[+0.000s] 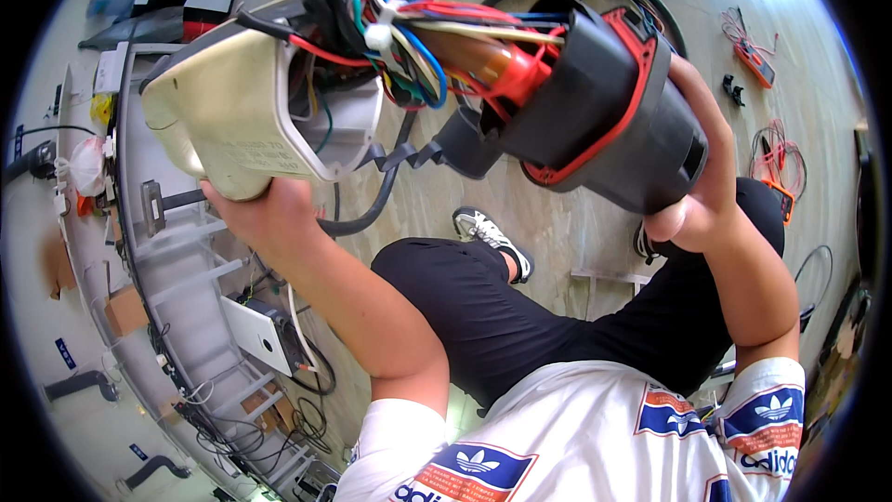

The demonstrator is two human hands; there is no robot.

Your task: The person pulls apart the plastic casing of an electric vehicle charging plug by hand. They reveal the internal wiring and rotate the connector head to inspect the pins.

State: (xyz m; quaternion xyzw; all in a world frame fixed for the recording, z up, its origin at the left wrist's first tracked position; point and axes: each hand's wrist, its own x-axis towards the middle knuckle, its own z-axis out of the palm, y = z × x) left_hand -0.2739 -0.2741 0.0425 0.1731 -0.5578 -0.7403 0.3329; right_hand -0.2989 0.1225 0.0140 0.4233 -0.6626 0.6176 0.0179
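Note:
My left hand (269, 209) is closed around the underside of a cream plastic housing (223, 102), whose open end faces right. A black plastic housing (604, 112) with a red sealing strip (613, 144) is gripped from the right by my right hand (701, 195). The two housings are held apart in the air. Between them runs a bundle of coloured wires (418, 56) with a white cable tie (378, 35). An orange-red part (516, 79) pokes out of the black housing among the wires. Below the bundle hangs a black zigzag strip (400, 158).
A thick black cable (664, 9) loops behind the black housing. Two orange meters (757, 67) with red leads lie on the floor at right. At left stand a metal ladder-like frame (200, 274), a white box-shaped device (253, 333) and tangled cables (307, 423). My legs are below.

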